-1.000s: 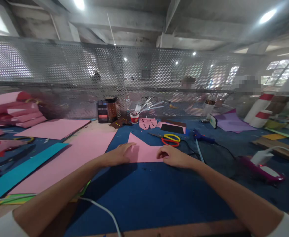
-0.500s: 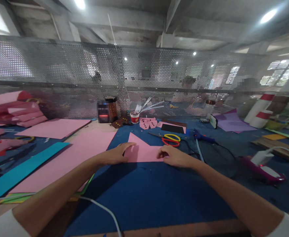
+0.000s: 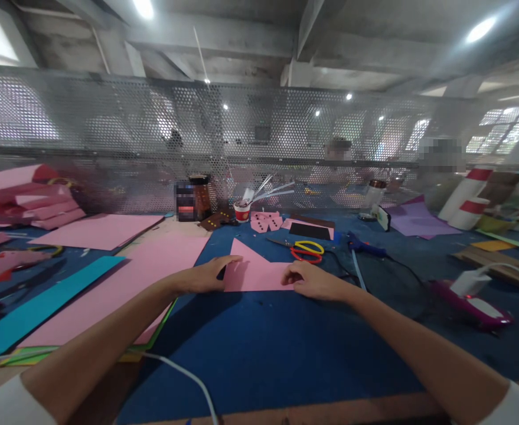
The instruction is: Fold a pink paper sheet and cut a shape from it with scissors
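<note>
Pink cut paper (image 3: 255,276): head view, on blue bench (image 3: 286,354), long axis crosswise between both hands.
Left hand (image 3: 203,277): left end, thumb and fingers apart.
Right hand (image 3: 312,281): right end, curled; cannot tell if clamped.
Edges: scissors (image 3: 307,250) beyond, bare blue nearside.

Perforated screen (image 3: 241,124), apparently metal; ceiling lights (image 3: 482,29).
</note>
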A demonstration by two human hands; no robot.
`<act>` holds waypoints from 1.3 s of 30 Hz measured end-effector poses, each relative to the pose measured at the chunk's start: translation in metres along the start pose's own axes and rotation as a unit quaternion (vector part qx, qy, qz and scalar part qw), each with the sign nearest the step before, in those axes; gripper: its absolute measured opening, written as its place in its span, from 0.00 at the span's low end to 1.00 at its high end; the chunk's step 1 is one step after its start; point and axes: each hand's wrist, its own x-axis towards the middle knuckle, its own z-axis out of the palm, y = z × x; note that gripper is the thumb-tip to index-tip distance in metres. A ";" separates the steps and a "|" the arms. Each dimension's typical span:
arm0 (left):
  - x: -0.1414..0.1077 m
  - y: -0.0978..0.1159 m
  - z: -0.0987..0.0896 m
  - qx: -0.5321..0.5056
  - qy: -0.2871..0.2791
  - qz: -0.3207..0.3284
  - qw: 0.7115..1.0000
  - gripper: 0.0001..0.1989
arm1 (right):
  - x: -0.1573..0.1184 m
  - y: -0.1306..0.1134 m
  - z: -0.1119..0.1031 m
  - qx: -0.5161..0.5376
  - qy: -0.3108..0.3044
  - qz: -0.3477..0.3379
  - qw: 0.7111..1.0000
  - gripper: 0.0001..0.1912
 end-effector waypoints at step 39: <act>-0.002 0.003 -0.002 -0.003 -0.005 0.003 1.000 0.42 | 0.001 0.006 0.002 -0.004 0.005 -0.008 1.000 0.20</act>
